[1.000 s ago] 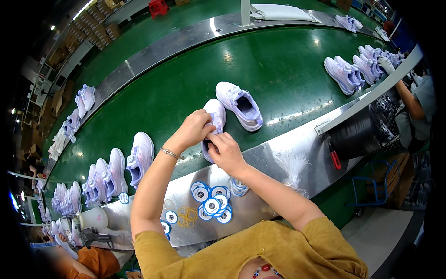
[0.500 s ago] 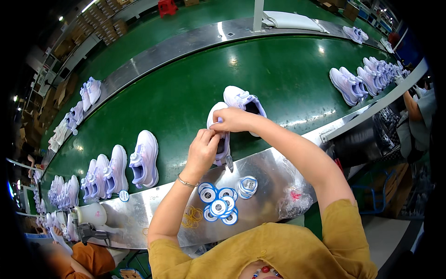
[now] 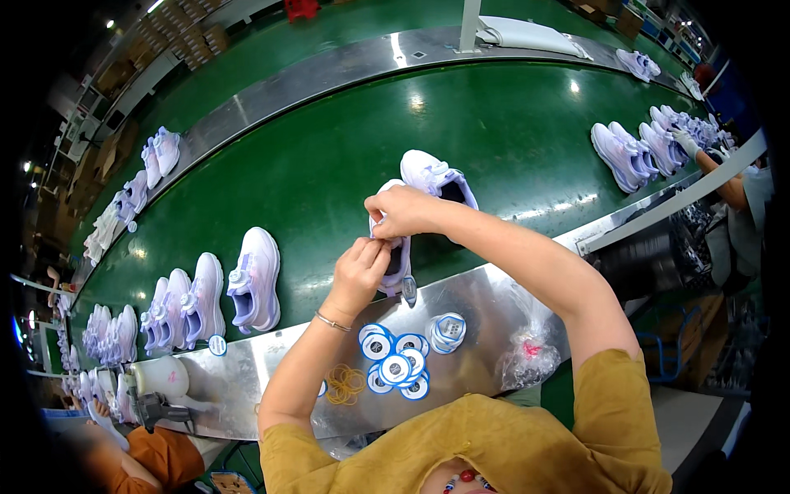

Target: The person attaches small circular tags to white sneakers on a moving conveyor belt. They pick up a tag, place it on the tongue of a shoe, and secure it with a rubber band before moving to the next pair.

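A white and lavender sneaker [image 3: 401, 270] stands at the belt's near edge, its upper partly covered by my hands. My left hand [image 3: 359, 270] pinches with closed fingers at the shoe's opening. From the right, my right hand [image 3: 401, 212] reaches over the front of the shoe, thumb and fingers pressed together close to the left fingertips. What the fingers grip is too small and hidden to make out. A small grey oval tag [image 3: 409, 289] hangs at the heel. Its matching sneaker [image 3: 425, 172] sits just beyond, to the right.
Round blue-rimmed tags [image 3: 396, 369] lie spread on the metal ledge [image 3: 477, 362], beside a stack of tags [image 3: 447, 332], yellow rubber bands [image 3: 346, 384] and a clear plastic bag [image 3: 529, 358]. More sneakers [image 3: 254, 280] line the green belt [image 3: 329, 156]. A co-worker's gloved hand [image 3: 685, 144] touches shoes at right.
My hands stay together at the same sneaker, with the right fingers shifted slightly left. The co-worker's gloved hand at the right has reached onto the shoes. The view has shifted a little.
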Demonstrator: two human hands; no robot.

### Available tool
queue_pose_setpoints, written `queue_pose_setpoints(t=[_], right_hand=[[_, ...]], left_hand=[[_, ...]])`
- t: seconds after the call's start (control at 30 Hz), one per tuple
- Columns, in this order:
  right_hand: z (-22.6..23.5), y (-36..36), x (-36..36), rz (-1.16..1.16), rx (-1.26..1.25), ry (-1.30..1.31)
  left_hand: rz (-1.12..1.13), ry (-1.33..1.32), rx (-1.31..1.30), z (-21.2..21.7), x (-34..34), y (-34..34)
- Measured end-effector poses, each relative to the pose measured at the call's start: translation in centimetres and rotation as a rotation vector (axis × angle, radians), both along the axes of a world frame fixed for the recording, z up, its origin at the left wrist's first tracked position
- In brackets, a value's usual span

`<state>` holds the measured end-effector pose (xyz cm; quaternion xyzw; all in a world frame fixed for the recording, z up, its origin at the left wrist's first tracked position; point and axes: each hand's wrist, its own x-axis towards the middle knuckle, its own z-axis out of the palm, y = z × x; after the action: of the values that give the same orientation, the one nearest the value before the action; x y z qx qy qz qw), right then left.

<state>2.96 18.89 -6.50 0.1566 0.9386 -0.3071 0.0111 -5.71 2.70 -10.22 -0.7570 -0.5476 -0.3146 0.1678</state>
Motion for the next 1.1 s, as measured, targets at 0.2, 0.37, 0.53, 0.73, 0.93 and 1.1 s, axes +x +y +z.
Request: queue_pose_setpoints(t=[0.2,0.37,0.53,0.73,0.93,1.1], right_hand=[[0.4,-1.0,1.3,-0.168,-0.294,0.029],[-0.8,-0.5,3.4,-0.103,-0.265,0.023],[-2.9,-1.5,3.2,-0.102,-0.155,0.378],[-1.8,-3.1,2.9,-0.251,-0.203,0.268],[-2.1,-3.8,2.4,-0.306,-0.22,0.272],[-3.0,-4.4,1.6,-0.33,-0.22,0.309]], left_hand=[[0.017,0.004,-0.026,-0.2,-0.3,-0.6],[0.018,-0.004,-0.028,0.3,-0.6,-0.9],[0.028,-0.022,-0.045,0.6,-0.8,-1.2],[0.035,-0.027,-0.027,0.3,-1.0,-1.4],[0.061,-0.071,-0.069,0.4,-1.3,-1.9],[0.153,-0.145,-0.03,0.2,-1.5,-0.8]])
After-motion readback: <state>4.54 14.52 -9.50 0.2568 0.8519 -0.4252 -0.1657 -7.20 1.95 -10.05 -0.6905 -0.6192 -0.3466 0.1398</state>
